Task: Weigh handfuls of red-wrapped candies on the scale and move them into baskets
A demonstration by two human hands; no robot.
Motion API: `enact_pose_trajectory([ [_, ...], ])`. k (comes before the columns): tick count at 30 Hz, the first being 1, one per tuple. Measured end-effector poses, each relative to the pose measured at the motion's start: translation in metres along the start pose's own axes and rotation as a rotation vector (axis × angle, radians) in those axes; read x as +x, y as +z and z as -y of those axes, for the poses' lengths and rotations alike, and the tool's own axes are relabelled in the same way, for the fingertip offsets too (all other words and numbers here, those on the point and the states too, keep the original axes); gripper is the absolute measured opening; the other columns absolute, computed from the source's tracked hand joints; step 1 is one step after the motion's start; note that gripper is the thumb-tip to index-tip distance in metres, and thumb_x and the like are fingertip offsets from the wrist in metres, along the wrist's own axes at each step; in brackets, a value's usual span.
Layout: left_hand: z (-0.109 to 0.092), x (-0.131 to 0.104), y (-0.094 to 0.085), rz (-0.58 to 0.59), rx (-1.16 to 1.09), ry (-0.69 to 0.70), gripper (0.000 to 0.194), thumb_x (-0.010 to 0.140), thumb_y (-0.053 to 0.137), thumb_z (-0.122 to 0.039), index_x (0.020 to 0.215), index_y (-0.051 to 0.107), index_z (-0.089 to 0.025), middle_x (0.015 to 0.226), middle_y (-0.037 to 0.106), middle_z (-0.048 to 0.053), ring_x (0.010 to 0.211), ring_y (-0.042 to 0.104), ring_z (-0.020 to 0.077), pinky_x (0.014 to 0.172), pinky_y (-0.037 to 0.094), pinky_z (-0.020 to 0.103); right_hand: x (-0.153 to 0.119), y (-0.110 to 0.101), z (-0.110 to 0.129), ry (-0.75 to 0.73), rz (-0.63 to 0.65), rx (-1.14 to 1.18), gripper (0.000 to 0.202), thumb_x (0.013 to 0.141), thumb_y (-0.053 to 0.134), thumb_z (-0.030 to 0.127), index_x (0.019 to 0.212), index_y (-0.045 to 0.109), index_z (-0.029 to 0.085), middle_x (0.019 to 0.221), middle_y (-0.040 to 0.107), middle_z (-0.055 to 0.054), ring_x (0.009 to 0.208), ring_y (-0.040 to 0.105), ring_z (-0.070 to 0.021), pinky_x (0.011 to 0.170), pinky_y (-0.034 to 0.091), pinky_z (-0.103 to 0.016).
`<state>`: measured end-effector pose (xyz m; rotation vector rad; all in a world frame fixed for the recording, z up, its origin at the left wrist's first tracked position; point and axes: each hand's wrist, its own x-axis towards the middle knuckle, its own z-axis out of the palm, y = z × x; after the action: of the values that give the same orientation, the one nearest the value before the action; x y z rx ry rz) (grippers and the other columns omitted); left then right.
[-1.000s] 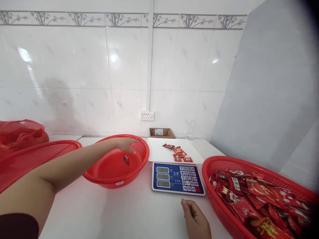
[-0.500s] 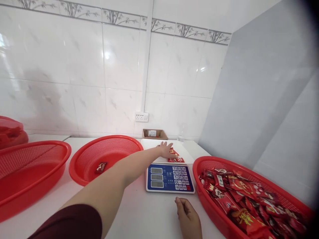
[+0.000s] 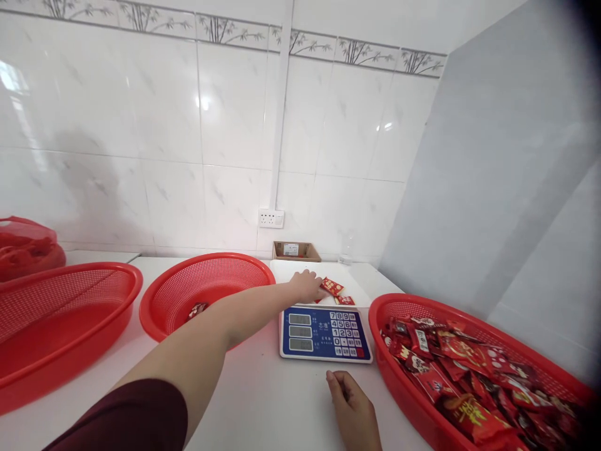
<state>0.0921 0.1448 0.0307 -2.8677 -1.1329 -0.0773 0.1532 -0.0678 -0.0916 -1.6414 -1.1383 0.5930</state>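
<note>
My left hand [image 3: 307,286] is stretched over the white weighing pan [image 3: 354,285] of the electronic scale. Its fingers are bent down and closed around a small red snack packet, mostly hidden beneath them. Right beside the fingertips lies a red and gold snack packet [image 3: 332,286], with another red packet [image 3: 345,300] nearer the keypad. The scale's blue panel [image 3: 323,333] faces me with its displays and number keys. Below it, my right hand [image 3: 352,404] rests over the table, fingers curled in, and nothing shows in it.
To the right stands a red basket [image 3: 380,351] full of red snack packets. A second red basket [image 3: 206,260] holds a dark packet [image 3: 197,309]. Another red basket [image 3: 134,282] is at far left, near a red bag [image 3: 28,241]. Behind the scale sits a cardboard box [image 3: 297,252].
My left hand has drawn slightly left across the pan, and its spread fingers have closed, uncovering the packets beside it. The right hand stays nearly in place. The view has shifted slightly.
</note>
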Motion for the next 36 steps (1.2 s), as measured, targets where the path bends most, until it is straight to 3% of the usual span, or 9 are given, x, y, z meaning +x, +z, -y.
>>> enact_pose_trajectory([
  [4,0.002,-0.001,0.004,-0.002,0.010,-0.015,0.067,0.072,0.035,-0.072,0.113,0.048,-0.021,0.116,0.048,0.013,0.108,0.043,0.0313,0.083,0.040,0.046,0.000,0.000,-0.002,-0.003,-0.006,-0.003,0.038,0.073,0.044,0.057,0.062,0.052,0.021,0.056,0.042,0.005,0.055,0.039,-0.0126,0.053,0.036,-0.021],
  [9,0.016,-0.005,-0.003,0.016,-0.011,0.013,0.039,0.081,0.046,-0.049,0.107,0.051,-0.020,0.113,0.051,0.009,0.104,0.049,0.0237,0.082,0.043,0.035,0.001,0.000,-0.002,0.016,-0.016,0.014,0.039,0.071,0.046,0.059,0.064,0.053,0.021,0.055,0.043,0.005,0.055,0.041,-0.0124,0.053,0.037,-0.021],
  [16,0.071,-0.042,-0.049,-0.009,-0.057,-0.062,0.025,0.086,0.041,-0.033,0.104,0.050,-0.017,0.100,0.060,0.008,0.081,0.058,0.0163,0.075,0.043,0.030,-0.003,-0.003,0.005,0.033,-0.035,0.030,0.037,0.071,0.046,0.058,0.061,0.051,0.022,0.055,0.041,0.005,0.055,0.039,-0.0130,0.052,0.036,-0.021],
  [20,0.106,-0.075,-0.077,0.077,-0.043,-0.095,0.035,0.085,0.036,-0.044,0.096,0.054,-0.015,0.083,0.064,0.009,0.075,0.060,0.0211,0.070,0.044,0.033,-0.002,-0.002,0.005,0.023,-0.036,0.063,0.037,0.071,0.046,0.057,0.060,0.051,0.022,0.054,0.040,0.005,0.054,0.038,-0.0130,0.050,0.035,-0.022],
  [22,0.108,-0.082,-0.082,0.127,-0.034,-0.077,0.044,0.080,0.041,-0.052,0.100,0.055,-0.014,0.091,0.064,0.012,0.082,0.060,0.0254,0.073,0.044,0.035,0.000,-0.001,0.003,0.025,-0.020,0.073,0.037,0.072,0.046,0.057,0.060,0.050,0.022,0.054,0.040,0.005,0.054,0.038,-0.0130,0.051,0.036,-0.021],
  [26,0.066,-0.060,-0.066,0.107,-0.061,0.070,0.060,0.082,0.035,-0.056,0.129,0.034,-0.018,0.132,0.042,0.012,0.120,0.040,0.0241,0.096,0.033,0.035,0.002,0.000,-0.001,0.035,-0.010,0.077,0.038,0.072,0.045,0.058,0.061,0.050,0.022,0.055,0.040,0.005,0.055,0.039,-0.0128,0.053,0.036,-0.022],
  [29,0.012,-0.024,-0.040,0.106,-0.098,0.196,0.066,0.082,0.032,-0.060,0.135,0.023,-0.024,0.141,0.030,0.008,0.128,0.028,0.0200,0.101,0.027,0.031,0.002,0.000,-0.002,0.014,-0.040,0.107,0.038,0.071,0.046,0.057,0.060,0.050,0.021,0.055,0.039,0.005,0.055,0.039,-0.0126,0.052,0.036,-0.021],
  [32,-0.031,0.009,-0.017,0.099,-0.104,0.211,0.070,0.080,0.031,-0.063,0.137,0.018,-0.024,0.145,0.017,0.011,0.133,0.014,0.0270,0.103,0.024,0.042,0.002,0.000,-0.002,0.012,-0.065,0.120,0.038,0.071,0.046,0.058,0.060,0.050,0.021,0.055,0.037,0.005,0.055,0.038,-0.0125,0.051,0.035,-0.021],
  [36,-0.047,0.032,-0.002,0.109,-0.082,0.167,0.052,0.083,0.030,-0.055,0.127,0.037,-0.027,0.132,0.039,0.012,0.122,0.033,0.0317,0.091,0.034,0.052,0.002,0.001,-0.002,0.022,-0.084,0.112,0.039,0.072,0.046,0.058,0.061,0.050,0.021,0.054,0.037,0.006,0.053,0.036,-0.0118,0.049,0.034,-0.021],
])
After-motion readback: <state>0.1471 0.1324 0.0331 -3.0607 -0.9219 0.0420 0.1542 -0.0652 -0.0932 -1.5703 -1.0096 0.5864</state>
